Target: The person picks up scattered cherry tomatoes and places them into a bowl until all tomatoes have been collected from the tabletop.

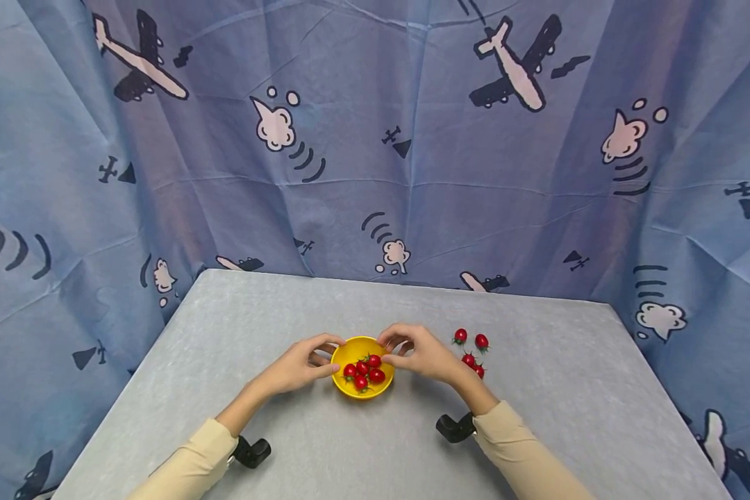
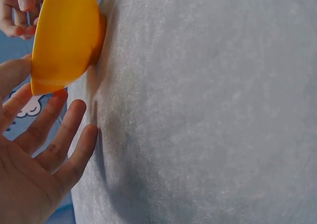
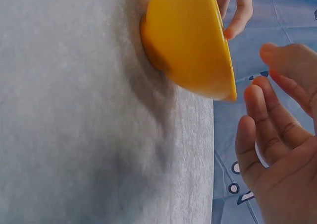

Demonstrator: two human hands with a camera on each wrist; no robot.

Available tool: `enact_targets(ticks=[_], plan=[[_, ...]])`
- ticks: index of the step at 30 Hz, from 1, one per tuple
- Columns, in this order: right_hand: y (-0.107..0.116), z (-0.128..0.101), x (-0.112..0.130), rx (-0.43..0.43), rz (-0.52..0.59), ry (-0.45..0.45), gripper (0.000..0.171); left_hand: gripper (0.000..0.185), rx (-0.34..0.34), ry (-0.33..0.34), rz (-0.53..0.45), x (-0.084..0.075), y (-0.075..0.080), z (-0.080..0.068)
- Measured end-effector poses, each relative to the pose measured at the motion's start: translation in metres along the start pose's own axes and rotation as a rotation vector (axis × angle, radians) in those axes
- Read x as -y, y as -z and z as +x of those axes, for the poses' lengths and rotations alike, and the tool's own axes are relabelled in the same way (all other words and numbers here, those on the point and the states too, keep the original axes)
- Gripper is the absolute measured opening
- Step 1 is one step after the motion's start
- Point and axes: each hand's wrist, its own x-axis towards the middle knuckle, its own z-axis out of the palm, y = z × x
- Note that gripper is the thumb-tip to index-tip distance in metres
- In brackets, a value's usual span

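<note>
A yellow bowl (image 1: pixel 362 397) stands on the table, holding several small red cherry tomatoes (image 1: pixel 362 368) with green stems. My left hand (image 1: pixel 296 364) grips the bowl's left rim, its thumb at the edge and fingertips against the outer side, as the left wrist view shows. Over the right rim hovers my right hand (image 1: pixel 421 353), its fingers loosely bent with nothing held. In the right wrist view a gap separates the right fingertips (image 3: pixel 255 97) from the bowl wall (image 3: pixel 190 45). The tomatoes are hidden in both wrist views.
More cherry tomatoes (image 1: pixel 482 342) lie on the grey table (image 1: pixel 287 444) to the right of the bowl, partly behind the right hand and wrist. A blue curtain (image 1: pixel 362 139) with airplane prints hangs behind the table's far edge. Black wrist devices (image 1: pixel 253 453) sit on both wrists.
</note>
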Motion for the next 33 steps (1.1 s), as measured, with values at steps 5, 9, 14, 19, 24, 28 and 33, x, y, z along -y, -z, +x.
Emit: enact_targets(ticks=[5,9,14,19,24,28,33], plan=[[0.007,-0.005,-0.003,-0.027,-0.004,0.008,0.019,0.040,-0.002,-0.005,-0.006,0.001,0.000,-0.001],[0.015,-0.013,-0.008,-0.047,-0.015,-0.004,0.018,0.040,-0.001,-0.004,-0.002,0.001,0.000,-0.001],[0.027,-0.023,-0.015,-0.084,-0.023,-0.030,0.017,0.040,0.000,-0.001,0.001,0.001,0.000,-0.001],[0.041,-0.036,-0.019,-0.105,-0.018,-0.061,0.017,0.040,0.002,0.000,0.001,0.001,0.000,0.000],[0.054,-0.049,-0.026,-0.133,-0.030,-0.081,0.020,0.040,0.003,0.002,0.002,0.001,0.000,0.000],[0.064,-0.060,-0.035,-0.167,-0.033,-0.090,0.021,0.040,0.003,0.000,0.003,0.002,0.000,0.000],[0.077,-0.074,-0.045,-0.205,-0.038,-0.090,0.019,0.040,0.004,-0.024,0.003,0.000,0.000,0.000]])
